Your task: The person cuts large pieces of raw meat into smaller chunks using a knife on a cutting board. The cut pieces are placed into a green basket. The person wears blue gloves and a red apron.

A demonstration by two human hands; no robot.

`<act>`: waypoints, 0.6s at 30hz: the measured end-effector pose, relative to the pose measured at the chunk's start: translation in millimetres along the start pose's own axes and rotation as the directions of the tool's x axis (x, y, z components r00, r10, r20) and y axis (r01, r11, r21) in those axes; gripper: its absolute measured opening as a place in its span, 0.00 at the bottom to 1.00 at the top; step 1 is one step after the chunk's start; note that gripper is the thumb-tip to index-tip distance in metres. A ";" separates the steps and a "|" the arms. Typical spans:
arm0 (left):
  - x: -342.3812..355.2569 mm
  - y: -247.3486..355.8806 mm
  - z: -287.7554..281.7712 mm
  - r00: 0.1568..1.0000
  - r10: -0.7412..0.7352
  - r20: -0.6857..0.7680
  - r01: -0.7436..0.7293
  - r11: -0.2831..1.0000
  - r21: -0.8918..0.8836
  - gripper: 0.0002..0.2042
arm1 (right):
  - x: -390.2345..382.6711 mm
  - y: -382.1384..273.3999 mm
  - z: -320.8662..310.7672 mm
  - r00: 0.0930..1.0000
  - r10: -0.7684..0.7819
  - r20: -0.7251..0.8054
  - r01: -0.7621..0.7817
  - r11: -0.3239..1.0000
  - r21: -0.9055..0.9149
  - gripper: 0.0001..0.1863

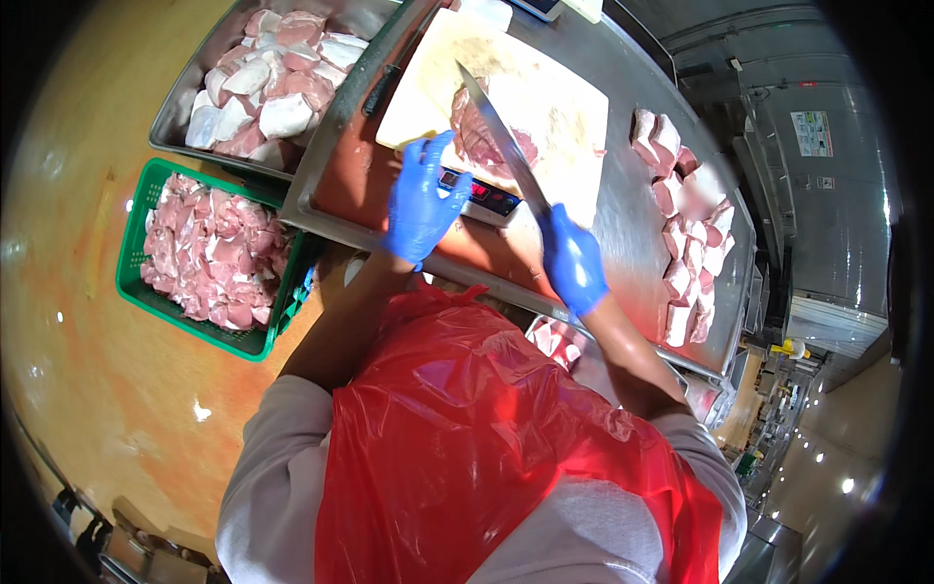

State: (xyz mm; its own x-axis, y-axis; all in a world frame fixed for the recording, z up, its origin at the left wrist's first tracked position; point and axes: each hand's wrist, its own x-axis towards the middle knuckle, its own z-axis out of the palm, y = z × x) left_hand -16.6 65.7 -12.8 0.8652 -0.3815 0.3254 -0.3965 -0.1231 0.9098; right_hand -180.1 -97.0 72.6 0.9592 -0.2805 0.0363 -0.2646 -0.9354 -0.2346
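Note:
In a blue glove, my left hand (420, 200) is at the front left of the cutting board (423, 83), fingers apart, beside the left end of a digital scale (488, 206). My right hand (569, 258), also gloved in blue, grips a long knife (525, 175) whose blade crosses the board diagonally toward the back left. A piece of red meat (472, 131) lies on the board under or beside the blade; whether the blade touches it I cannot tell.
The steel table (628, 263) holds several meat chunks (686, 243) at the right. At the left are a steel tray (180, 122) of larger pieces and a green crate (136, 234) of smaller ones. Another container of meat (555, 341) shows below the table edge.

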 end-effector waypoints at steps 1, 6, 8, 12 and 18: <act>1.4 -8.6 6.0 0.997 0.073 -0.016 -0.070 0.984 0.163 0.20 | 20.0 -17.7 2.6 0.998 0.028 0.051 -0.033 0.994 0.100 0.13; 6.6 -56.6 10.5 0.942 0.308 -0.131 -0.280 0.940 0.194 0.04 | 72.2 -50.8 25.4 0.987 -0.072 -0.140 0.085 0.993 0.088 0.15; 3.6 -69.2 -3.1 0.967 0.215 -0.135 -0.188 0.963 0.192 0.06 | 64.1 -48.9 16.8 0.990 -0.033 -0.137 0.051 0.989 0.136 0.12; 5.9 -80.1 -71.3 0.926 0.287 -0.244 -0.176 0.902 0.394 0.06 | 24.0 -12.1 -4.9 0.970 0.071 -0.232 -0.003 0.960 0.279 0.09; -75.1 -200.6 -240.5 0.970 -0.239 0.048 0.094 0.548 0.831 0.15 | -75.1 93.3 15.3 0.852 0.448 -0.270 -0.328 0.860 0.391 0.12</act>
State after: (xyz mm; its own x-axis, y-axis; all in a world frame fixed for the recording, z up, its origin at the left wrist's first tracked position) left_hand 71.8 339.4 -157.7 0.9192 -0.3842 0.0859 -0.3909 -0.8649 0.3148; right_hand -275.3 -159.9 33.1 0.6717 -0.7165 0.1884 -0.5031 -0.6278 -0.5939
